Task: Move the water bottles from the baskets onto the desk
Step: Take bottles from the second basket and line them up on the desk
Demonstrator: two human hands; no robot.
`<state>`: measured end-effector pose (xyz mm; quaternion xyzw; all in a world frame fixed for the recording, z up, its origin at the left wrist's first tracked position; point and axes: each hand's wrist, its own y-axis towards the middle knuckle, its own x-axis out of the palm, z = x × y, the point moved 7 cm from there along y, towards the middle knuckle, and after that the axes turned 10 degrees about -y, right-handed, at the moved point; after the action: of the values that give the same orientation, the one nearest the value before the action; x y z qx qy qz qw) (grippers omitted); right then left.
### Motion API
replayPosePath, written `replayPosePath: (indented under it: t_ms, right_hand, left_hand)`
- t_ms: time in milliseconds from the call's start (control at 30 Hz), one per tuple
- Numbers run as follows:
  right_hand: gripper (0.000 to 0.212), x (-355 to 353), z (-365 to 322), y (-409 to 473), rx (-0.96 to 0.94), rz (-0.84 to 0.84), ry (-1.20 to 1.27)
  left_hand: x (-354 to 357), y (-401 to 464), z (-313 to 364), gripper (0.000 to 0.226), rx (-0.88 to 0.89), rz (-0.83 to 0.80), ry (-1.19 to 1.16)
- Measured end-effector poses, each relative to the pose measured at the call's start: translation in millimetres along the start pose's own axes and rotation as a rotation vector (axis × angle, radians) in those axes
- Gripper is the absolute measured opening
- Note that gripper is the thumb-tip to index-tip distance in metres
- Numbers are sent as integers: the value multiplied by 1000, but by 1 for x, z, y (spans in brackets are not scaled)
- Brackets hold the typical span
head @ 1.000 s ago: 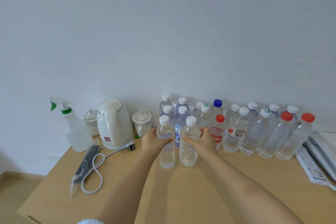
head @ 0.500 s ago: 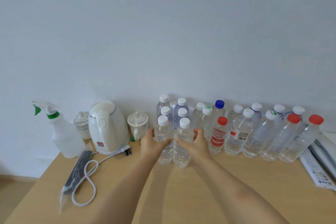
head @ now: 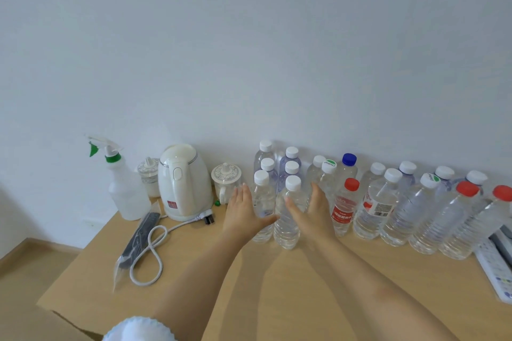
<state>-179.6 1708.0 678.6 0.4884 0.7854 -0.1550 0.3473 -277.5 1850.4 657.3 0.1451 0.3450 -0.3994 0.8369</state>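
Fingers straight and together, the left hand [head: 243, 213] and right hand [head: 313, 213] flank two upright clear ribbed water bottles [head: 288, 219], gripping nothing, on the smooth wooden desk [head: 277, 285]; bare desktop lies at six o'clock, a rounded white kettle [head: 182, 183] at nine.

Clear water bottles [head: 286, 219] upright in rows on wooden desk [head: 304, 285], against wall; caps white, red, one blue.

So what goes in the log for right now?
left hand: open | right hand: open | two front bottles: upright on desk
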Motion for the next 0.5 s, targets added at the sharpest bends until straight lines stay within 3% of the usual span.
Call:
replayPosePath:
  t_ms: [200, 300, 500]
  right_hand:
    - [63, -30, -51, -18, -431, 60, -440]
    - [57, -24, -66, -36, -574, -16, -553]
    - [60, -4, -84, -113, -770, -234, -607]
  left_hand:
    - [-34, -38, 31, 80, 97, 183, 122]
    - [-42, -64, 41, 68, 136, 188, 186]
    - [-56, -151, 19, 59, -20, 297, 221]
